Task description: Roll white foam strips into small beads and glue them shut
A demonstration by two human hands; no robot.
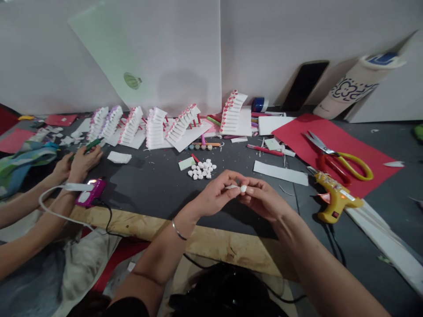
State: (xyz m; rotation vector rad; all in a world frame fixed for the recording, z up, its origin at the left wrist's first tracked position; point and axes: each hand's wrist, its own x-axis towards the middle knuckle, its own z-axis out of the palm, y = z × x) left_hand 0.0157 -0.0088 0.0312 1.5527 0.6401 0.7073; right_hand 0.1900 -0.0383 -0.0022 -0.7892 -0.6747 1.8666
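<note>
Over the near part of the dark table, my left hand [222, 190] and my right hand [261, 196] meet with fingertips almost together. Between them is a small white piece [243, 189], rounded at the end that shows; its material is not clear. Both hands pinch it, the left by a thin white part and the right at the rounded end. Just beyond my left hand lies a pile of similar small white pieces [202, 169]. A pale green paper square [187, 163] and a red pen-like stick [194, 157] are beside the pile.
Stepped white paper models with red tips [183, 123] line the back. To the right are scissors [340, 154] on red paper [297, 127], a yellow glue gun [335, 196], a phone [306, 86] and a tumbler [357, 86]. A co-worker's hands [82, 160] work at left near a purple adapter [91, 193].
</note>
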